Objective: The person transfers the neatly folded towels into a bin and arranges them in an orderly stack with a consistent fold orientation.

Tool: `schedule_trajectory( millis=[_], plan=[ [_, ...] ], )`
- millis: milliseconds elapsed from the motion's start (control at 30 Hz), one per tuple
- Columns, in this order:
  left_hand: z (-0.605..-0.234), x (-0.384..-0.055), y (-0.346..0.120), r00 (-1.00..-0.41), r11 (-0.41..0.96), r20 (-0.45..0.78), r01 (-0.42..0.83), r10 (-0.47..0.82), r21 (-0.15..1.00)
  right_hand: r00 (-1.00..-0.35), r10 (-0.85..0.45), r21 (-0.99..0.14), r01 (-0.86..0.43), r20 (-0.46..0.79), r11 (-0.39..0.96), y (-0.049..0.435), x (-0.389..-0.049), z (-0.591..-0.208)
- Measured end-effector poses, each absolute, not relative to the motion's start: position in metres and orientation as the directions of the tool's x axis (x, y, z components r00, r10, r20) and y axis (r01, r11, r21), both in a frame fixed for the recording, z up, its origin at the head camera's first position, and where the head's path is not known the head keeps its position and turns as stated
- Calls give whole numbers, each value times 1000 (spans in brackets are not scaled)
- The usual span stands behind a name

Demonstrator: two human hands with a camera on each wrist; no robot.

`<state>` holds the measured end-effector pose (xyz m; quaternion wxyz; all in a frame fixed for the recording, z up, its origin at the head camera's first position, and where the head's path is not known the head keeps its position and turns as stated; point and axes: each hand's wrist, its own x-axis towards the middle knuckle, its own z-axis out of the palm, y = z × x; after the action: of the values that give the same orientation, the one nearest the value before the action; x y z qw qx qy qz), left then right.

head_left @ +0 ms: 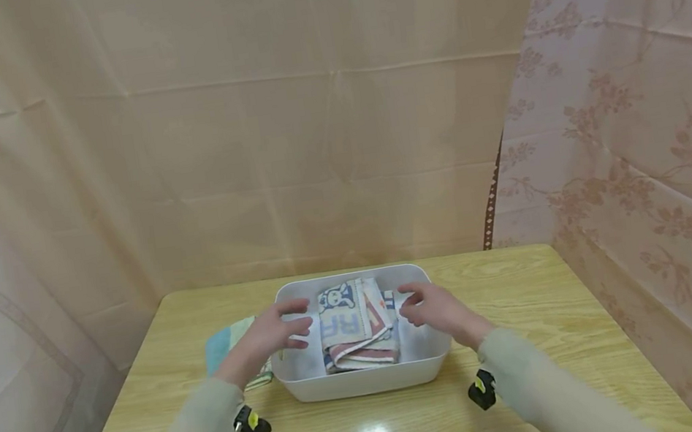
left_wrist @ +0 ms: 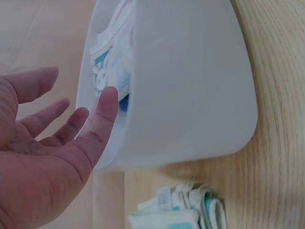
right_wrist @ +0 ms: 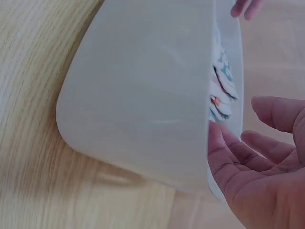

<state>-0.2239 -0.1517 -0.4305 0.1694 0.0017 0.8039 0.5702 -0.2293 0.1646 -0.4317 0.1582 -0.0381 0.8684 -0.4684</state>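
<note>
A white plastic bin stands on the table with folded towels inside. The top towel is pale with a blue cartoon animal and letters; beneath it lies another towel with red, white and blue parts. My left hand is over the bin's left rim, fingers spread and loosely bent, holding nothing. On the opposite side my right hand reaches over the right rim, its fingers loosely bent beside the towels with nothing in them. In the right wrist view, its fingertips are right at the rim.
Left of the bin, partly behind my left wrist, lies a folded blue, green and white towel. The wooden table reaches back to a beige curtain, and a flowered curtain hangs along the right side.
</note>
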Motion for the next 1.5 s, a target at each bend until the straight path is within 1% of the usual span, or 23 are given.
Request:
schedule_trajectory(
  millis=[167, 300, 467, 667, 833, 1000, 1267, 1500],
  plan=[
    [-421, -220, -165, -945, 336, -251, -172, 207, 926, -952, -201, -828, 83, -230, 554, 175, -230, -427],
    [-418, -218, -178, -950, 302, -205, -129, 234, 944, -958, -181, -829, 87, -221, 552, 185, -230, -425],
    [-413, -214, -196, -953, 310, -176, -95, 245, 946, -959, -174, -842, 101, -224, 530, 198, -230, -422],
    [-408, -209, -219, -956, 333, -186, -103, 226, 937, -962, -153, -867, 127, -225, 481, 212, -232, -423],
    [-411, -206, -237, -961, 371, -206, -127, 182, 920, -963, -109, -862, 165, -245, 480, 219, -232, -424],
    [-418, -204, -253, -962, 386, -229, -156, 150, 909, -959, -102, -862, 187, -264, 471, 221, -231, -428],
    [-429, -200, -272, -970, 330, -205, -153, 129, 932, -953, -107, -857, 200, -282, 474, 222, -230, -441],
    [-434, -195, -282, -971, 305, -209, -166, 116, 938, -941, -143, -872, 218, -307, 438, 223, -227, -448]
  ],
)
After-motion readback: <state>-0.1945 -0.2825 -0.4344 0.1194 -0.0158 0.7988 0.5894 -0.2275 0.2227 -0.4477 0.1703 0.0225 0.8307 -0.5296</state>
